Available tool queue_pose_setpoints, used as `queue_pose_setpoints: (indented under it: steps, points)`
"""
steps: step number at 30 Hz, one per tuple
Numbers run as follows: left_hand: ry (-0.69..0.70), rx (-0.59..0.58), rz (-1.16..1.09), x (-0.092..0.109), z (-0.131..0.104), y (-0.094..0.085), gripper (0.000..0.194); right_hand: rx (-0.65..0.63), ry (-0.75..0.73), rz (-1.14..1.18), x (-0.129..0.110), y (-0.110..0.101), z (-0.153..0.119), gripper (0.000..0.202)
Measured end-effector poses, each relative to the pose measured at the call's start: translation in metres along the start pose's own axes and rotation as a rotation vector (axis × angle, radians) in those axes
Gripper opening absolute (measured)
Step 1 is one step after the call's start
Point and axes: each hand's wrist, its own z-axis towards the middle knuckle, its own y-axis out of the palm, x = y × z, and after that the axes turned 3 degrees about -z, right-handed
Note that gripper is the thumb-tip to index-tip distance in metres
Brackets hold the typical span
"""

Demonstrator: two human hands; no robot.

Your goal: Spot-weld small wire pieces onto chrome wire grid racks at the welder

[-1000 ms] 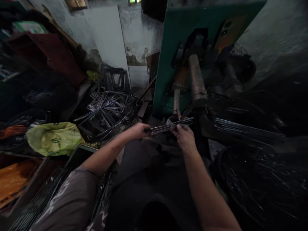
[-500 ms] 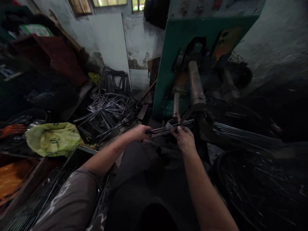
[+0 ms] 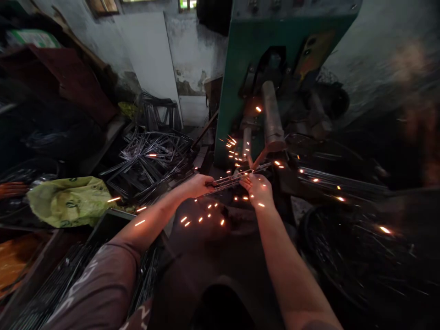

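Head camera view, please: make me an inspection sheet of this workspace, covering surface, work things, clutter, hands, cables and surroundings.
Surface: no worktop made out; the area below the work is too dark to judge.
Work things: thin metal wires held up at the lower end of the green machine; bright sparks scatter around.
Clutter: tangled wire frames and a yellow-green sack on the left; a dark tub on the right.
Hands: left hand and right hand both grip the wires, bare.
Cables: nothing seen.
Surroundings: stained wall, with a pale panel against it; dim light.
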Motion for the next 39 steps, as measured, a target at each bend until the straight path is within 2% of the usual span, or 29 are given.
queue_pose_setpoints:
  steps: [7,11,16,21,25,31,33,35,37,38,39]
  points:
    - [0.031,0.09,0.034,0.009,0.003,0.007,0.024,-0.043,-0.051,0.032,-0.011,-0.002,-0.003,0.03]
    - [0.098,0.125,0.108,0.01,0.015,0.011,0.018,0.023,-0.05,0.041,-0.015,-0.004,0.005,0.035]
    - [0.103,0.134,0.114,0.016,0.023,0.015,0.017,0.07,-0.058,0.019,-0.017,-0.009,0.014,0.04]
    - [0.071,0.132,0.109,0.024,0.02,0.016,0.015,0.116,-0.037,-0.017,-0.017,-0.012,0.017,0.039]
    - [0.056,0.127,0.123,0.021,0.022,0.017,0.016,0.14,-0.035,-0.033,-0.013,-0.015,0.021,0.037]
    - [0.017,0.133,0.106,0.016,0.026,0.02,0.018,0.094,0.032,-0.076,-0.02,-0.009,0.01,0.036]
    - [0.014,0.138,0.088,0.019,0.023,0.019,0.019,0.063,0.023,-0.187,-0.03,-0.023,-0.005,0.037]
    - [0.041,0.153,0.092,0.022,0.018,0.018,0.026,-0.002,-0.065,-0.406,-0.042,-0.054,-0.03,0.038]
    - [0.05,0.182,0.148,0.023,0.012,0.016,0.032,-0.054,-0.143,-0.708,-0.057,-0.104,-0.062,0.033]
    - [0.035,0.192,0.204,0.022,0.01,0.016,0.032,-0.03,-0.124,-0.836,-0.064,-0.132,-0.08,0.029]
    - [0.011,0.196,0.27,0.021,0.007,0.016,0.029,0.053,-0.062,-0.949,-0.07,-0.16,-0.097,0.024]
